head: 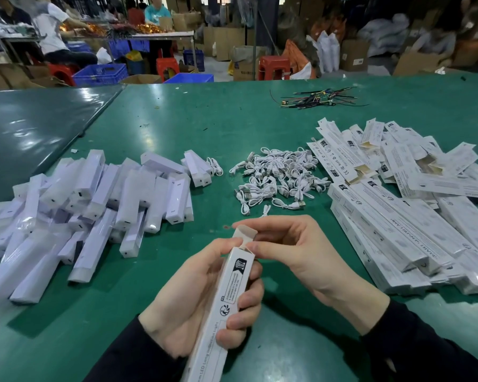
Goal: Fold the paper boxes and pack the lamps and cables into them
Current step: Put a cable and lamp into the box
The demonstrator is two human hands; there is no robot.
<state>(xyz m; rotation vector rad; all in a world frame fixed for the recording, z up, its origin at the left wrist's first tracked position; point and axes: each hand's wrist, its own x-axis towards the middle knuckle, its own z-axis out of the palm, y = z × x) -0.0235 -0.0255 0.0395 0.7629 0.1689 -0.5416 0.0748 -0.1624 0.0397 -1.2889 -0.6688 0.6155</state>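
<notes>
The left hand point(204, 296) has its grip wrapped round the middle of a long white paper box point(226, 299), fingers curled across the printed face and thumb behind, holding it above the green surface point(177, 119) just in front of the body. The box's long axis runs from the lower edge of the view up and slightly rightward, so its open far end points away from the person, toward the pile of white cables point(276, 177). At that far end the end flap point(244, 232) stands up, not yet tucked. The right hand point(290, 249) is the nearer one to it: its fingertips pinch at the flap and the box mouth from the right side, thumb low by the box corner, fingers curled above. The closing move therefore looks to turn on pushing the flap down and back along the box's axis, toward the left hand's grip, which braces against that push. Whether a lamp and cable already sit inside cannot be told. Wrapped lamps point(94, 202) lie heaped to the left, flat and folded boxes point(398, 194) to the right.
</notes>
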